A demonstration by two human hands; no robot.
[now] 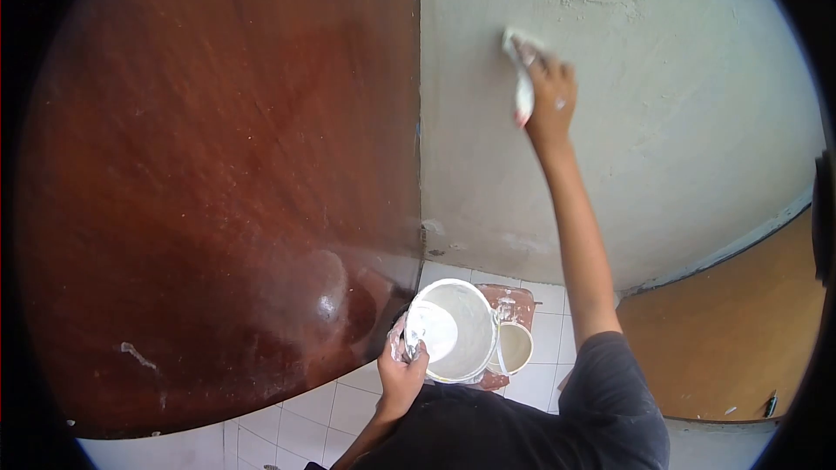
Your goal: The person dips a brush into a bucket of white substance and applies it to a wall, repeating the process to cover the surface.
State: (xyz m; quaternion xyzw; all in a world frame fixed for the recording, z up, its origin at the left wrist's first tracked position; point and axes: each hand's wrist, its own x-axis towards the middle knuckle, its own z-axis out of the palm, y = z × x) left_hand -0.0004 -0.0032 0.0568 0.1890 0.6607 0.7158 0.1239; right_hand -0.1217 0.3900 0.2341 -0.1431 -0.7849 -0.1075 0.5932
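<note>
White tool (524, 91): It is up at the pale wall (679, 122), a bit to the right of the tall brown wood panel (218, 165). It is blurry, so I can't tell just what kind of tool it is.
Which way it points: The wide end points up, toward the top of the view. The thin end, with a red tip (521, 118), points down toward the person's wrist.
Long way of the tool: It runs nearly straight up and down in the view, with the wide top leaning a little to the left.
Wide end: It looks to be on the wall, but the blur makes the touch hard to see.
Right hand (552, 91): It is closed around the tool, with one finger stretched up by the wide end. The arm is long and straight. White smears are on the skin.
Left hand (403, 368): It grips the left rim of the big white bucket (475, 331), with the thumb over the edge. White stuff is on these fingers too.
White paste (435, 331): It sits inside the big bucket, on the side near the left hand.
Small bucket (515, 350): It is just right of the big one, on a red-brown stool (514, 298) with white spots.
Floor (544, 339): White square tiles lie below.
</note>
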